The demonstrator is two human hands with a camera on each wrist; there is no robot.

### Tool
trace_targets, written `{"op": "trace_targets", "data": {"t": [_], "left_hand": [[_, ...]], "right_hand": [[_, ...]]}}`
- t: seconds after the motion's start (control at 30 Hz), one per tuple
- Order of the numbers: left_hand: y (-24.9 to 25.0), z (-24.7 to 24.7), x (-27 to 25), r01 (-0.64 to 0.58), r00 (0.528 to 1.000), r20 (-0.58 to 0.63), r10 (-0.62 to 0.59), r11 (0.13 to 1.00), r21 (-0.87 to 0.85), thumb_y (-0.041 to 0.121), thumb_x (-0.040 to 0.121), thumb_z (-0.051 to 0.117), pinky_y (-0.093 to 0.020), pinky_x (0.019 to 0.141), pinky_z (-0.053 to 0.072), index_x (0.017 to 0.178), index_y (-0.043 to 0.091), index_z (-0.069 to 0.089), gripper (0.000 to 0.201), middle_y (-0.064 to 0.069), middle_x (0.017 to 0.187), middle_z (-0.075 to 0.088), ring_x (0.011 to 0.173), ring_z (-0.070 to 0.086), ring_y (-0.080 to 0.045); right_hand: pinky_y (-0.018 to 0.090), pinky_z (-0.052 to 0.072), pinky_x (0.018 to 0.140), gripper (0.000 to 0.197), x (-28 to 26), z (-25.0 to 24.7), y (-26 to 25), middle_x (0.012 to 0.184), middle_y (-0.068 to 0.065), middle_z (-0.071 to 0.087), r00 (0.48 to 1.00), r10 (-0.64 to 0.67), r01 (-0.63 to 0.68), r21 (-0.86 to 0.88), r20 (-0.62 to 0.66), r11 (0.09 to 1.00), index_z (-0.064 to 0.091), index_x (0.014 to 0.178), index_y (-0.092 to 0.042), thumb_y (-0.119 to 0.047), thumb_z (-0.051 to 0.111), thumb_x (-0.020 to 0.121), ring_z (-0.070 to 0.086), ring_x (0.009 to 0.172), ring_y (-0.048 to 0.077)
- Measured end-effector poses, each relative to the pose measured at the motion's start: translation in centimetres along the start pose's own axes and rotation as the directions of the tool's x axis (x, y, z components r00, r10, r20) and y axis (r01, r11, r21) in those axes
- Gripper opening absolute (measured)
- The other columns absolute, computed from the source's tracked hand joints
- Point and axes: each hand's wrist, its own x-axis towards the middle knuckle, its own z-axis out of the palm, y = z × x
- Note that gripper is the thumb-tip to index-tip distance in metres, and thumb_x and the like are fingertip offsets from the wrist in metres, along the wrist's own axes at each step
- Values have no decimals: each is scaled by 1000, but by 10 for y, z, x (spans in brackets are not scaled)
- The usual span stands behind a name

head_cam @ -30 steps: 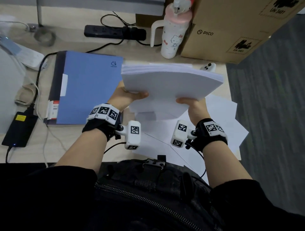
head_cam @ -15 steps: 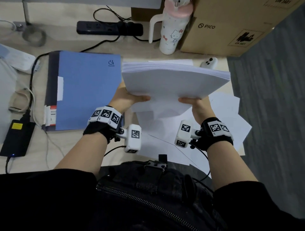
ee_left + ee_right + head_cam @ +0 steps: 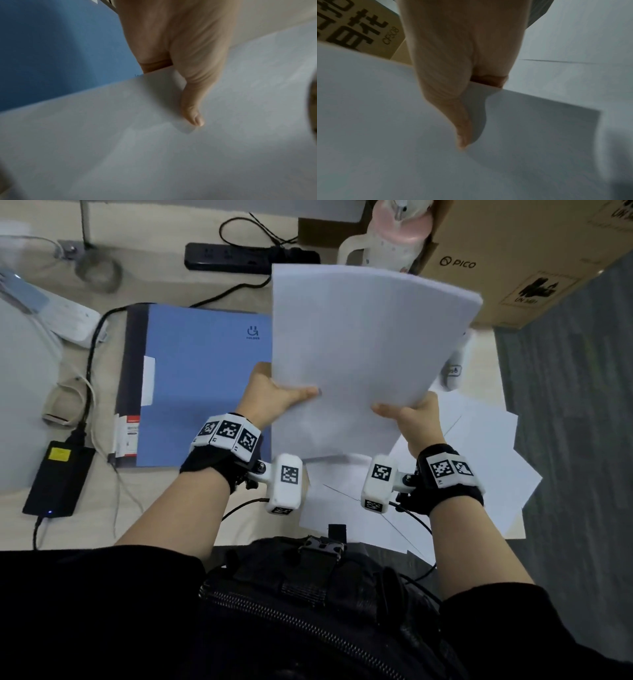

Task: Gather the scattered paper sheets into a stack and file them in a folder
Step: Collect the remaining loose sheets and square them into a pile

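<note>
White paper stack (image 3: 363,350): held upright above the desk (image 3: 164,508), pinched near its lower edge by left hand (image 3: 274,397) and right hand (image 3: 416,416), thumbs in front. Blue folder (image 3: 202,385): closed, just left. Loose sheets (image 3: 479,467): beneath, uncollected. Risk: bowing, fan-out from a weak pinch. Fingers behind: hidden.

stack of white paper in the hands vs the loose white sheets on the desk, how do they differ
The thick stack of white paper is held off the desk, with the left hand and right hand gripping its near edge; the loose white sheets lie flat on the desk. The stack's edges look roughly squared; the loose sheets are fanned at differing angles, overlapping. Both are blank white paper, and neither is in the closed blue folder.
</note>
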Motion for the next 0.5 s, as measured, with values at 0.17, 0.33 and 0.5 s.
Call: {"op": "trace_targets", "data": {"t": [0.17,0.33,0.5], "left_hand": [[-6,-51,3,9,997,-77,-15,997,-79,3,73,77,-17,75,54,108,3,62,39,-3,100,67,77,65,3],[-44,-111,6,115,967,-223,-127,991,-65,5,73,78,-29,86,54,113,3,60,44,-7,109,66,97,64,-18],[-76,-161,17,213,919,-340,-197,977,10,4,76,76,-41,93,51,117,-2,55,47,-15,118,63,104,62,-27]], "right_hand": [[38,57,77,31,1,50,-12,96,10,70,994,58,-55,-38,92,998,64,92,-12,3,78,69,67,84,25],[43,56,84,40,0,121,1,110,20,67,959,205,-180,-138,196,974,59,112,5,2,75,75,67,92,31],[47,52,91,35,-2,180,18,114,23,64,935,284,-233,-235,214,944,58,113,7,5,69,80,64,96,30]]}}
